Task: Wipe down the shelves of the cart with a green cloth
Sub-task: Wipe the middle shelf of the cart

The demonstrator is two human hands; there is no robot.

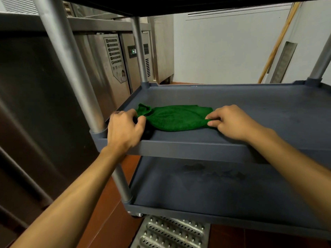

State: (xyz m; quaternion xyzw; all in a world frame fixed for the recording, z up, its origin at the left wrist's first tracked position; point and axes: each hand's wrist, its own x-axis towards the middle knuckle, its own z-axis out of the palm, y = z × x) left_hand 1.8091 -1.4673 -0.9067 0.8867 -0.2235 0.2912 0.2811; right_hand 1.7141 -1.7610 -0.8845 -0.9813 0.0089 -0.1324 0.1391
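Observation:
A green cloth (174, 117) lies spread on the left part of the grey cart's middle shelf (250, 108). My left hand (125, 128) reaches over the shelf's front rim and pinches the cloth's left end between thumb and fingers. My right hand (231, 121) pinches the cloth's right edge the same way. The cloth is stretched flat between both hands. Below, the bottom shelf (215, 190) shows faint dark smears near its middle. The top shelf's underside (179, 4) crosses the upper edge of the view.
Grey metal posts (71, 65) hold the shelves at the corners. Stainless steel fridge units (111, 68) stand close on the left. A white wall and a leaning wooden pole (275, 45) are behind. A perforated metal floor grate (170, 233) lies under the cart.

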